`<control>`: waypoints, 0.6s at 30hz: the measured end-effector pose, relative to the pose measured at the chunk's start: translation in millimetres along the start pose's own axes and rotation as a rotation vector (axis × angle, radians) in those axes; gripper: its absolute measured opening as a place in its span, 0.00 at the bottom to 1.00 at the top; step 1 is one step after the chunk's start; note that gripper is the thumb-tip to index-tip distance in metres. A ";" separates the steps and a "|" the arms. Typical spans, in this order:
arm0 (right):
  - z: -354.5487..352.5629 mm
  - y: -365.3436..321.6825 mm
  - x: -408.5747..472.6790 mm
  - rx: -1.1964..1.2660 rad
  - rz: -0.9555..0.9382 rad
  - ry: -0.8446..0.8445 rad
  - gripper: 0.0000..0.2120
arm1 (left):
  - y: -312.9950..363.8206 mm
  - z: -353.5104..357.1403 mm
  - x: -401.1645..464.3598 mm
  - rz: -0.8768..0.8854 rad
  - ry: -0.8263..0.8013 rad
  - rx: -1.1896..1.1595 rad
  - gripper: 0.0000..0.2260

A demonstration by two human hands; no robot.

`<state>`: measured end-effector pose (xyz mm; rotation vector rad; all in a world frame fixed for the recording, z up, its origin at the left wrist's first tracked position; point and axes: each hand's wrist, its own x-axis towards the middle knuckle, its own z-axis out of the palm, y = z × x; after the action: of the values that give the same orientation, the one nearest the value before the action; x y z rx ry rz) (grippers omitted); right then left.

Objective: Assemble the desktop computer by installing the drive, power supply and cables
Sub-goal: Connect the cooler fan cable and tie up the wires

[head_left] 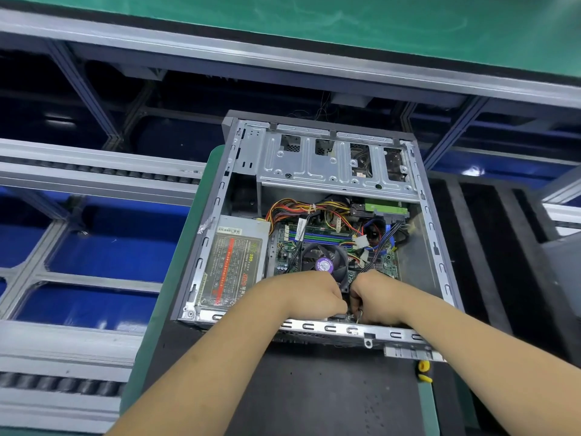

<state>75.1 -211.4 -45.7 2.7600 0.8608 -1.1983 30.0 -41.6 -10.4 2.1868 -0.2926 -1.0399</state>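
An open computer case lies on its side on a dark mat. The grey power supply with a red label sits in its left bay. A motherboard with a black CPU fan fills the middle. A green-edged drive hangs under the metal drive cage. Red, yellow and blue cables run across the board. My left hand and my right hand are curled close together at the case's near edge, just below the fan. My right hand grips a bundle of thin black wires. What my left fingers hold is hidden.
The case's near metal rim runs under both wrists. A yellow-handled tool lies on the mat at the right. Blue bins and aluminium conveyor rails stand to the left. A dark foam tray sits to the right.
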 end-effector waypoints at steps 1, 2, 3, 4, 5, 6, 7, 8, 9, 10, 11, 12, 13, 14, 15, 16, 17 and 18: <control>0.0 0.0 0.4 -0.001 -0.002 0.000 0.06 | -0.4 -0.1 -0.3 -0.002 0.001 -0.001 0.11; 0.0 -0.1 0.6 -0.001 -0.004 0.000 0.06 | -0.6 0.1 -0.4 -0.004 0.001 -0.003 0.12; 0.2 0.1 0.6 -0.002 -0.005 0.002 0.06 | -0.6 0.3 -0.6 -0.006 0.001 -0.003 0.12; -0.3 -0.1 0.9 -0.003 -0.006 0.005 0.07 | -0.7 0.2 -0.8 -0.007 0.002 -0.005 0.13; -0.5 0.0 0.8 -0.002 -0.005 0.008 0.07 | -0.5 0.1 -1.0 -0.006 0.001 -0.006 0.14; -0.9 0.3 0.6 0.000 -0.005 0.010 0.08 | 0.2 0.0 -1.0 -0.006 0.001 -0.006 0.14; -1.1 0.1 1.0 0.002 -0.005 0.011 0.09 | 0.2 -0.2 -1.2 -0.007 0.001 -0.006 0.14; -1.2 0.2 1.1 0.003 -0.005 0.012 0.09 | 0.4 -0.5 -1.3 -0.009 0.002 -0.005 0.14; -1.7 0.1 0.9 0.004 -0.005 0.011 0.08 | 0.8 -0.7 -1.5 -0.009 0.002 -0.003 0.14; -1.4 -0.1 0.8 0.005 -0.005 0.007 0.08 | 0.7 -0.5 -1.4 -0.010 0.002 -0.001 0.14; -1.3 -0.2 0.6 0.006 -0.006 0.003 0.08 | 0.6 -0.3 -1.3 -0.012 0.002 0.000 0.14; -1.0 -0.3 0.5 0.007 -0.009 0.000 0.08 | 0.6 -0.1 -1.2 -0.015 0.002 0.000 0.14; -0.8 -0.1 0.4 0.005 -0.012 -0.001 0.08 | 0.5 0.0 -1.1 -0.016 0.002 -0.002 0.14; -0.5 0.1 0.3 0.001 -0.014 -0.002 0.08 | 0.6 0.1 -1.0 -0.016 0.001 -0.004 0.14; -0.4 0.1 0.1 -0.002 -0.013 -0.003 0.08 | 0.6 0.3 -0.7 -0.015 0.001 -0.004 0.14; -0.5 -0.3 0.0 -0.004 -0.013 -0.002 0.09 | 0.3 0.2 -0.5 -0.015 0.001 -0.003 0.14; -0.2 -0.5 0.0 -0.004 -0.009 0.000 0.09 | 0.1 0.2 -0.4 -0.015 0.000 -0.001 0.14; 0.2 -0.8 -0.1 -0.003 -0.005 0.003 0.11 | -0.2 0.4 -0.1 -0.015 -0.001 0.001 0.14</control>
<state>74.5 -210.8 -45.7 2.7600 0.8702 -1.1929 29.6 -41.6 -10.7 2.1925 -0.2771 -1.0496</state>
